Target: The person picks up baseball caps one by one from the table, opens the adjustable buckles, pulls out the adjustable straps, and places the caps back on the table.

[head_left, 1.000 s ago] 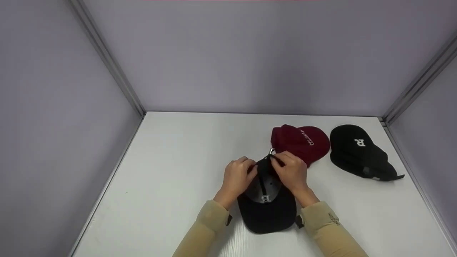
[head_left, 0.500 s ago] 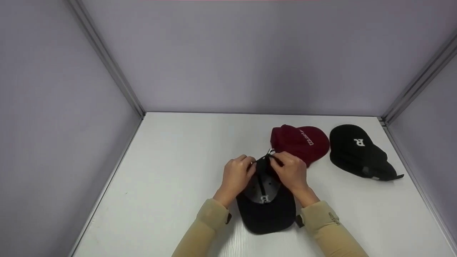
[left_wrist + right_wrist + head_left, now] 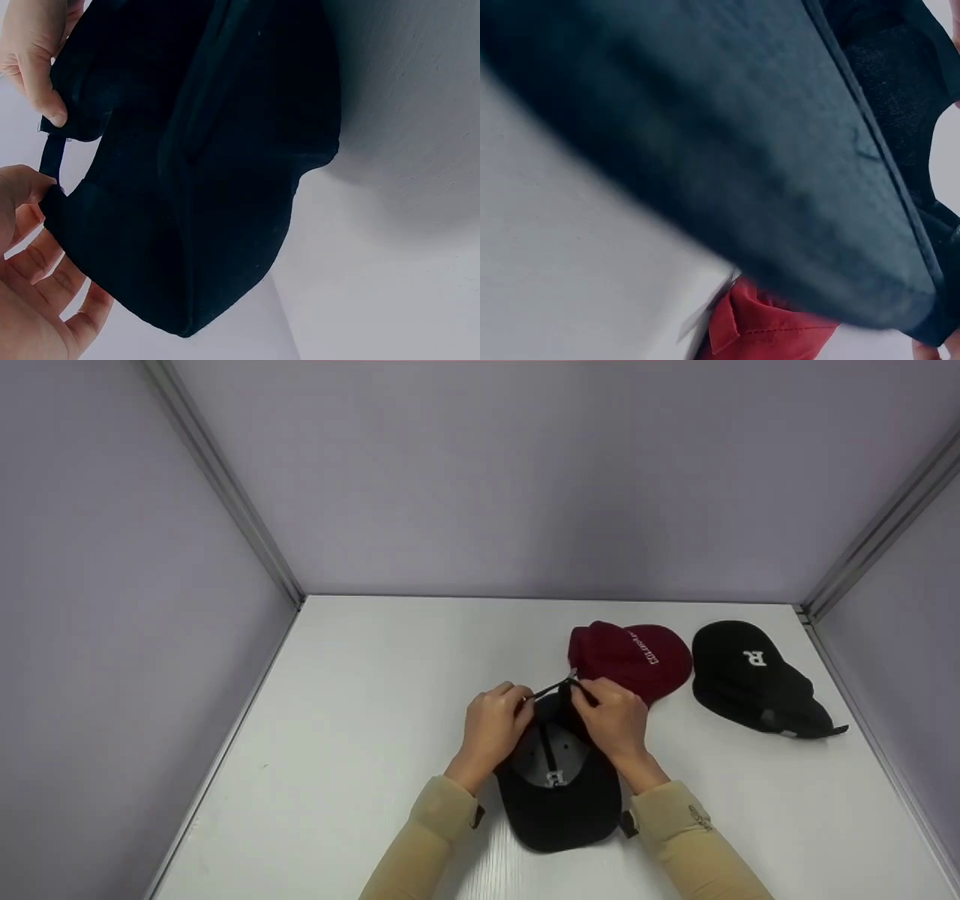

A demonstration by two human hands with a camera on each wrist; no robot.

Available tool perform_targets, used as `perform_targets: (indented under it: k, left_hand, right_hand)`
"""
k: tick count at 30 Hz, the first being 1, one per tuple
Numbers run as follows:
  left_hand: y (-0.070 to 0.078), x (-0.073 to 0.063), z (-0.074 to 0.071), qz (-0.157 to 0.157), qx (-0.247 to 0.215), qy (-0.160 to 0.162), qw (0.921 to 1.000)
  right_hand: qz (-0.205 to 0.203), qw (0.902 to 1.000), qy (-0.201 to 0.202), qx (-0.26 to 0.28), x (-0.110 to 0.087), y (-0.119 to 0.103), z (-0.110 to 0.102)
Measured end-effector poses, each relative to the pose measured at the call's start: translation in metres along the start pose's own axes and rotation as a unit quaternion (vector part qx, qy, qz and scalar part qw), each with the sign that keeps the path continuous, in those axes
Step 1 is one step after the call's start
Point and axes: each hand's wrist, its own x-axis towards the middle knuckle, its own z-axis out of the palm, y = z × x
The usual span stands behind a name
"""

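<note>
A black cap [image 3: 562,817] lies with its brim toward me and its grey-lined inside showing, a pale letter near the brim. My left hand [image 3: 491,727] pinches the left side of its back strap [image 3: 547,691]. At the other side, my right hand [image 3: 613,721] pinches the cap's back edge by the buckle. In the left wrist view, the strap [image 3: 51,157] spans the gap between the thumb and fingers [image 3: 30,202] of my left hand and the right hand [image 3: 37,67]. The cap's dark crown [image 3: 727,150] hides most of the right wrist view.
A dark red cap [image 3: 630,660] with white lettering lies just beyond my right hand. Another black cap [image 3: 750,679] with a white letter sits to its right. The white table [image 3: 360,720] meets grey walls [image 3: 465,480] at the back and sides.
My left hand has drawn slightly left, away from the right hand, and more of the strap shows stretched between them. The other caps stay where they were.
</note>
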Motion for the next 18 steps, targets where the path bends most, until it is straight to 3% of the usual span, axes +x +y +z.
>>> perform_targets:
  k: [10, 18]
  left_hand:
    - [-0.0044, -0.001, -0.0009, -0.004, -0.008, 0.005, 0.9999]
    - [-0.0067, -0.002, -0.004, -0.028, -0.021, 0.006, 0.9994]
  right_hand:
    - [0.027, 0.9996, -0.001, -0.008, 0.0004, 0.0046, -0.0024]
    - [0.053, 0.9985, 0.0, -0.015, -0.0001, 0.0068, -0.0048]
